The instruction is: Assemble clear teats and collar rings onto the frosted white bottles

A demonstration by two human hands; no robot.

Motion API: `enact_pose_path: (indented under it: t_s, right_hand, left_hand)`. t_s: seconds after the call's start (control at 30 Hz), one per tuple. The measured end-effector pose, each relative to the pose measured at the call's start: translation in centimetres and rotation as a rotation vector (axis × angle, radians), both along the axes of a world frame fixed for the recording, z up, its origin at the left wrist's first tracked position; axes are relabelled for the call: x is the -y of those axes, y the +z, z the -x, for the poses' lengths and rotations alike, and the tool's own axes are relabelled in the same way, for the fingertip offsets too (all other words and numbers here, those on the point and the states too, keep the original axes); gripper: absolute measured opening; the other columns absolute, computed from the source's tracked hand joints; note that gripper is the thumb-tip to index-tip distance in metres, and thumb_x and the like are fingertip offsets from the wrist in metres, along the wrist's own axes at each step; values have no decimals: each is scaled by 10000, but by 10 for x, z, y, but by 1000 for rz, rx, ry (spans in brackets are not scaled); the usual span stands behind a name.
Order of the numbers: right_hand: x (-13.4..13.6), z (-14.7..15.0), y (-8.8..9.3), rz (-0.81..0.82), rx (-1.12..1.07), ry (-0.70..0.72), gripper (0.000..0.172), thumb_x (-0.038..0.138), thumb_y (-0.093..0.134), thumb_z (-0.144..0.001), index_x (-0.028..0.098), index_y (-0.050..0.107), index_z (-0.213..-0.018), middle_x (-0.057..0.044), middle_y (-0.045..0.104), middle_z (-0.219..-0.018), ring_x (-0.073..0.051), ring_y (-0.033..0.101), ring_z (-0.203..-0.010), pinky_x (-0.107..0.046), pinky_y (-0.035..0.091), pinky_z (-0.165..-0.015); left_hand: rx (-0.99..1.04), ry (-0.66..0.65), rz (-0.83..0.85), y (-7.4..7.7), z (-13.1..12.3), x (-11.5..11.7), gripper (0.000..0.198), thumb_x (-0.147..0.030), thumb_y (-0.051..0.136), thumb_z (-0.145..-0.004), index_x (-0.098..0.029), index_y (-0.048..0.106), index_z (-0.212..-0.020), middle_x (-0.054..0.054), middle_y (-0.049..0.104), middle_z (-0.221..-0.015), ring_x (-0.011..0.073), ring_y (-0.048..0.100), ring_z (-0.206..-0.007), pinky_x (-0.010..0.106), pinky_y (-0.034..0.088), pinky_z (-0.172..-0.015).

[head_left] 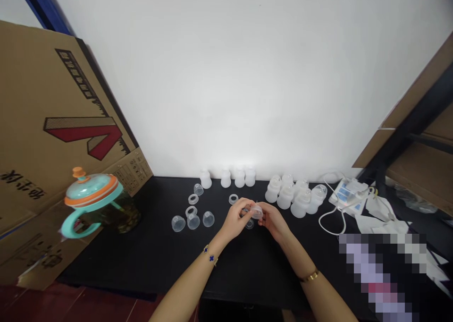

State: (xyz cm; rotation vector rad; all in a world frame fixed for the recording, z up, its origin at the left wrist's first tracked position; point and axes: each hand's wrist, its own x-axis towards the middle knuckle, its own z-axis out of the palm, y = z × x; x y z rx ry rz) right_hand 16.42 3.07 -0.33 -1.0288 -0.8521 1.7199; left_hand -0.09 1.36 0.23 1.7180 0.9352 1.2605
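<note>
My left hand [238,220] and my right hand [274,222] meet over the black table, fingers closed around a translucent baby bottle collar [257,212]. Whether a nipple sits inside the collar is too small to tell. Partly hidden below my fingers, a clear round piece [249,224] lies on the table. Just behind my left hand is a loose white ring [233,199]. Further left are more rings [193,199] and several clear dome caps [193,221]. White bottles without tops [225,177] stand along the wall. To the right, several bottles with tops [299,203] are grouped closely.
A large teal-lidded jug [102,204] with dark contents stands at the left, beside cardboard boxes [53,123]. At the right lie a white cable [332,223], a blue-and-white packet [348,197] and crumpled white paper [380,218]. A white wall [247,86] rises behind the table [152,251].
</note>
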Motion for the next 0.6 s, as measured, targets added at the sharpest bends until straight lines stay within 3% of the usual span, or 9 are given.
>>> enact_pose_path:
  t_s: [0.23, 0.4, 0.6]
  right_hand:
    - [-2, -3, -1, 14, 4, 11, 176, 327, 775, -720, 181, 688, -764, 30, 595, -599, -90, 477, -480, -198, 402, -429]
    - [0, -1, 1, 12, 19, 0, 188, 325, 771, -707, 171, 699, -788, 32, 592, -573, -83, 455, -456, -197, 393, -427]
    - [1, 4, -1, -20, 41, -15, 259, 378, 758, -737, 175, 706, -890, 22, 622, -588, -91, 509, -452, -187, 406, -414]
  left_hand:
    - [-40, -9, -24, 1, 2, 0, 191, -318, 599, -936, -211, 702, -1057, 85, 641, -1109, 212, 623, -1004, 271, 522, -751]
    - [-29, 11, -5, 3, -1, 3, 204, -366, 630, -920, -213, 697, -1036, 73, 654, -1083, 207, 633, -982, 262, 520, -737]
    - [141, 77, 156, -6, -5, -3, 291, -451, 673, -875, -180, 678, -981, 54, 671, -955, 164, 639, -787, 248, 533, -650]
